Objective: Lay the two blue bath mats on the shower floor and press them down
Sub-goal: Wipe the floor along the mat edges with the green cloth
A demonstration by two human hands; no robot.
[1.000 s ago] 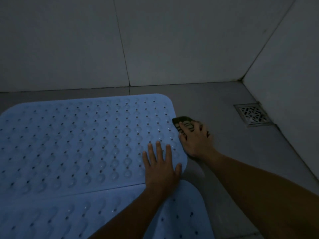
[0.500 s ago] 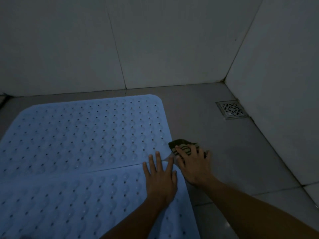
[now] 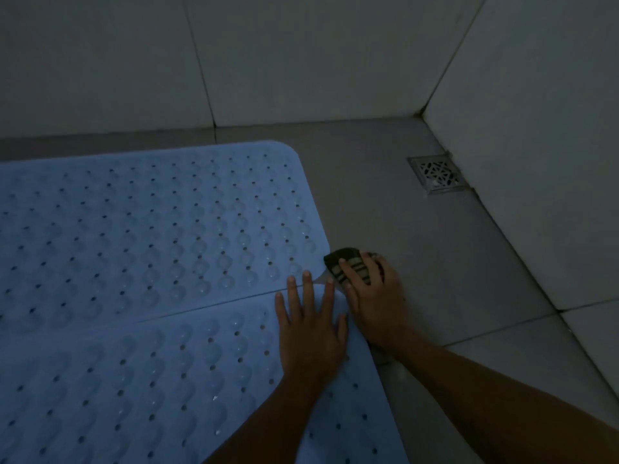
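We see the far blue mat (image 3: 150, 229) flat on the shower floor (image 3: 385, 182), left of the drain (image 3: 437, 174); the near blue mat (image 3: 134, 390) abuts it. Our left hand (image 3: 311, 333) lies spread, palm down, on the near mat's corner. Our right hand (image 3: 375, 296) clutches a dark striped thing (image 3: 348, 266) beside both mats.

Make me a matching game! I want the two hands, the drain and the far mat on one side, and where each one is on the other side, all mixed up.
Things:
1. left hand
2. right hand
3. drain
4. far mat

Places:
A. by the right wall
B. flat on the near mat
C. nearest the back wall
D. on a dark striped thing beside the mats

Pairs: 1-B, 2-D, 3-A, 4-C
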